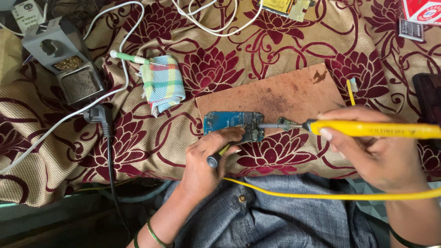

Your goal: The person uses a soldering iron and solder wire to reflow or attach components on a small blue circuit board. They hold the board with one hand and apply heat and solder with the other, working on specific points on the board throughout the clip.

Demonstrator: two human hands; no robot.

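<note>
While the right hand (372, 154) grips a yellow soldering iron (367, 129) like a pen, its metal tip touches the right end of a small blue circuit board (232, 124); the board lies on a brown wooden board (285, 94), near its lower left edge; the left hand (209, 158) presses its fingers on the lower edge of the circuit board and also holds a thin tool with a dark round end (214, 160); a yellow cord (321, 194) runs from the iron across the person's grey shirt (257, 216); everything sits on a cloth with dark red flowers (151, 138); a folded checked rag (162, 84) lies to the left; a grey stand with a sponge (69, 59) is at the far left, and a black plug (97, 115) lies near it
</note>
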